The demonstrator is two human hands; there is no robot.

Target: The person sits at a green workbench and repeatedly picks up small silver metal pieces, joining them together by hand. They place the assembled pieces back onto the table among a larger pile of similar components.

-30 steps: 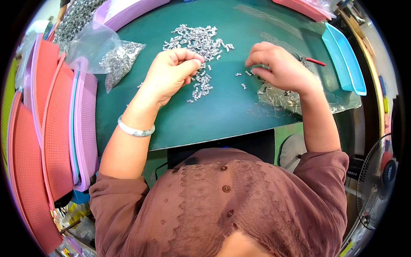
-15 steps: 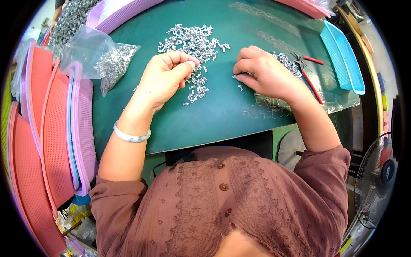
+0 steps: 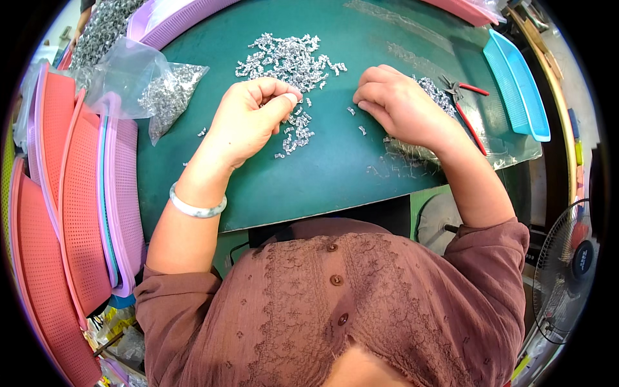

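Observation:
My left hand (image 3: 255, 121), with a pale bangle (image 3: 198, 205) on its wrist, is closed in a pinch of thumb and forefinger. What sits between the tips is too small to make out. It hovers by the lower edge of a heap of small clear plastic pieces (image 3: 287, 59), and a looser cluster (image 3: 296, 134) lies beside its fingers. My right hand (image 3: 401, 106) has its fingers drawn together and pointing left; their inner side is hidden. Single plastic pieces (image 3: 351, 111) lie just left of its fingertips. Another pile (image 3: 433, 95) shows partly behind this hand.
Red-handled pliers (image 3: 465, 106) lie right of my right hand, near a blue basket (image 3: 516, 90). A clear bag of small pieces (image 3: 171, 97) lies at the left. Stacked pink and purple baskets (image 3: 71, 213) stand along the table's left side. A fan (image 3: 564, 271) stands at the right.
My right hand has lifted and shifted slightly, its fingers less curled under; a small piece that was at its fingertips now lies apart on the table. My left hand has hardly moved.

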